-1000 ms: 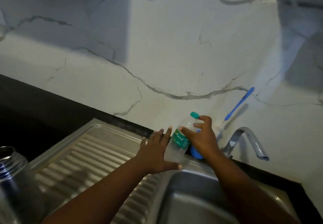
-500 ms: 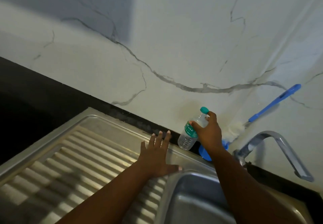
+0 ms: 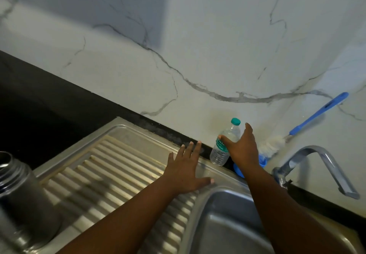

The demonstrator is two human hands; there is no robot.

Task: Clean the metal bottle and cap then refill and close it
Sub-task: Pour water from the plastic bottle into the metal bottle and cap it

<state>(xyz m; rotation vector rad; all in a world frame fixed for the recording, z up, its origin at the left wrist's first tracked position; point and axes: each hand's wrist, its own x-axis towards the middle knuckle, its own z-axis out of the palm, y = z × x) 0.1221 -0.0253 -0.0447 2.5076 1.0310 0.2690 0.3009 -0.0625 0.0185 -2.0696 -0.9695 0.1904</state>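
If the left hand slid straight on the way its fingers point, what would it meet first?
Probably the black counter strip behind the sink rim, then the marble wall. The left hand lies flat on the drainboard, left of the plastic bottle; depth is uncertain.

Drainboard: we see the ribbed steel drainboard [image 3: 111,166] bare between the open-mouthed metal bottle [image 3: 21,198] at its left edge and our left hand [image 3: 186,168] lying flat by the basin.
Basin: the steel sink basin [image 3: 227,224] lies open below, crossed by our right forearm.
Back ledge: the clear plastic bottle with a teal cap [image 3: 225,144], the blue-handled bottle brush [image 3: 309,126] and the bent chrome tap [image 3: 316,166] crowd it against the marble wall [image 3: 198,45].
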